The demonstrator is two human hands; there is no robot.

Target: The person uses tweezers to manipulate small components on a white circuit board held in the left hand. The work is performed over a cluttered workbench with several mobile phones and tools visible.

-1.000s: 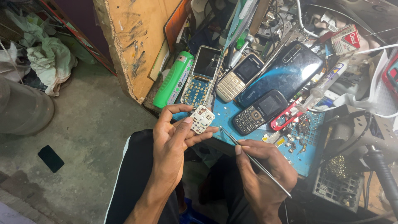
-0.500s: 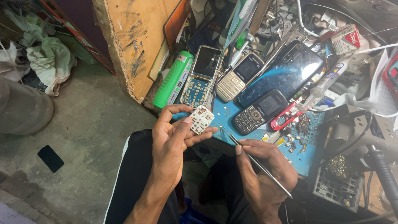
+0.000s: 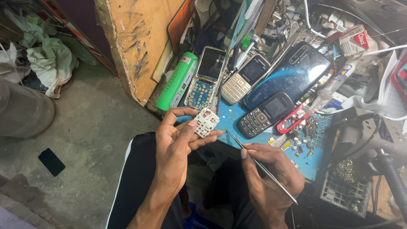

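My left hand point(image 3: 176, 140) holds a small white keypad piece point(image 3: 206, 122) between thumb and fingers, just in front of the blue work mat point(image 3: 316, 165). My right hand point(image 3: 269, 178) grips thin metal tweezers point(image 3: 254, 159), whose tip points up-left toward the keypad piece and stops a little short of it. On the mat above lie an opened phone with a bare keypad board point(image 3: 205, 82), a beige keypad phone point(image 3: 246, 78), a black keypad phone point(image 3: 265, 114) and a large dark smartphone point(image 3: 288, 76).
A green cylinder point(image 3: 178, 80) lies left of the phones, by a wooden board point(image 3: 135, 38). Red-handled tool point(image 3: 294, 120), small loose parts, a syringe-like tube point(image 3: 339, 82), cables and a grey gridded holder point(image 3: 343, 191) crowd the right. Concrete floor with a black card point(image 3: 51, 161) at left.
Hardly anything differs: both hands stay in place, the keypad piece shifts only slightly and the tweezers keep the same angle.
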